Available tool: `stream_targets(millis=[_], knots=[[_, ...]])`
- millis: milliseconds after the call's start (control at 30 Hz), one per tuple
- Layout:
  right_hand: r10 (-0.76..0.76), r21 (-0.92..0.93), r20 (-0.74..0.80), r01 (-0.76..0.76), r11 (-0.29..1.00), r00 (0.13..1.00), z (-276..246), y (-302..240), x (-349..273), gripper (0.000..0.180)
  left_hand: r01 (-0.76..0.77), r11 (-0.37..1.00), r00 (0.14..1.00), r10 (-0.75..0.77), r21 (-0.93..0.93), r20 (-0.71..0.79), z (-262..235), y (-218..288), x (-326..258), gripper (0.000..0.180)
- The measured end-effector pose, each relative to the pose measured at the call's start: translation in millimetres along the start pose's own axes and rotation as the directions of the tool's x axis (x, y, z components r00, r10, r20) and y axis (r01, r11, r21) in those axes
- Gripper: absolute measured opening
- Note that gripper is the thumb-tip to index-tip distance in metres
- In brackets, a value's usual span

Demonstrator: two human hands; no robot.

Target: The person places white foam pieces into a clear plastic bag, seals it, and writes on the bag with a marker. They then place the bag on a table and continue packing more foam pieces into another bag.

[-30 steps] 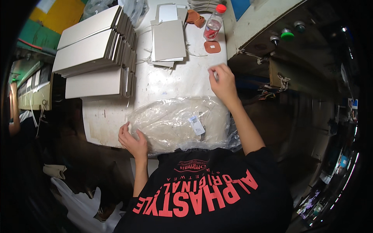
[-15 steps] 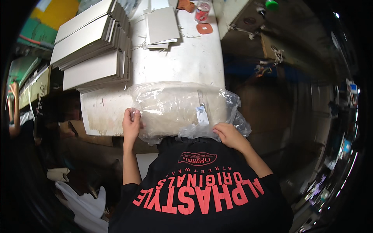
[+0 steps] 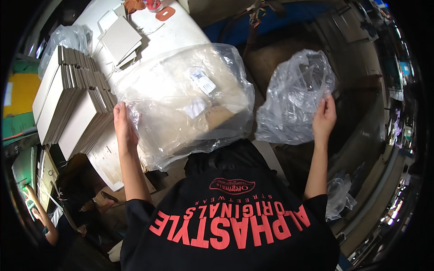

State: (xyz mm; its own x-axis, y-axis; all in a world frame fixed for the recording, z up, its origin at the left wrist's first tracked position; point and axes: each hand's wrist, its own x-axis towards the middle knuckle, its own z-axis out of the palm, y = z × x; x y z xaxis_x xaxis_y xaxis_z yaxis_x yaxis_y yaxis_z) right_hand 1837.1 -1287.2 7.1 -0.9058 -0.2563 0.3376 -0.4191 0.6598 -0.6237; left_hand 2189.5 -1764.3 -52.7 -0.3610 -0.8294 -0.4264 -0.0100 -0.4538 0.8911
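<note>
A large clear plastic bag (image 3: 172, 122) with a white printed label (image 3: 202, 80) lies spread over the near end of the white table, its near edge reaching my body. My left hand (image 3: 125, 124) pinches the bag's left edge between thumb and fingers. Off to the right, beyond the table's edge, my right hand (image 3: 324, 118) grips a crumpled clear plastic bag (image 3: 294, 97) by its right side. This crumpled bag hangs apart from the large one. Through the large bag's film a brownish patch shows; I cannot tell what it is.
Stacks of grey-white board pieces (image 3: 74, 99) stand on the table's left side. Farther back lie several flat boards (image 3: 120, 38) with cords and a reddish-brown flat piece (image 3: 165, 13). More crumpled plastic (image 3: 339, 196) sits low at the right. Another person's arm (image 3: 40, 212) shows at far left.
My right hand has moved right and up, carrying the crumpled bag away from the large one. My left hand keeps its hold farther left. The view has turned, so the table now slants.
</note>
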Motion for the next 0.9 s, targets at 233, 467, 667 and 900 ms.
stream_targets(millis=[233,467,667,900], knots=[[0.114,-0.542,0.052,-0.067,0.838,0.992,-45,-20,-95,0.068,0.275,0.901,0.957,-0.225,-0.335,0.18,0,-9,-44,0.028],[0.139,-0.132,0.737,-0.061,0.989,0.661,-28,-72,-256,0.127,0.605,0.742,0.712,-0.34,-0.29,0.614,95,-80,-191,0.035],[0.098,0.177,0.643,-0.271,0.946,0.76,-57,-67,-327,0.048,0.513,0.858,0.485,-0.264,-0.027,0.834,166,-139,-308,0.03],[0.459,0.531,0.128,-0.452,0.717,0.879,-171,-4,-403,0.02,-0.198,0.965,0.028,-0.168,0.17,0.985,200,-150,-437,0.06]])
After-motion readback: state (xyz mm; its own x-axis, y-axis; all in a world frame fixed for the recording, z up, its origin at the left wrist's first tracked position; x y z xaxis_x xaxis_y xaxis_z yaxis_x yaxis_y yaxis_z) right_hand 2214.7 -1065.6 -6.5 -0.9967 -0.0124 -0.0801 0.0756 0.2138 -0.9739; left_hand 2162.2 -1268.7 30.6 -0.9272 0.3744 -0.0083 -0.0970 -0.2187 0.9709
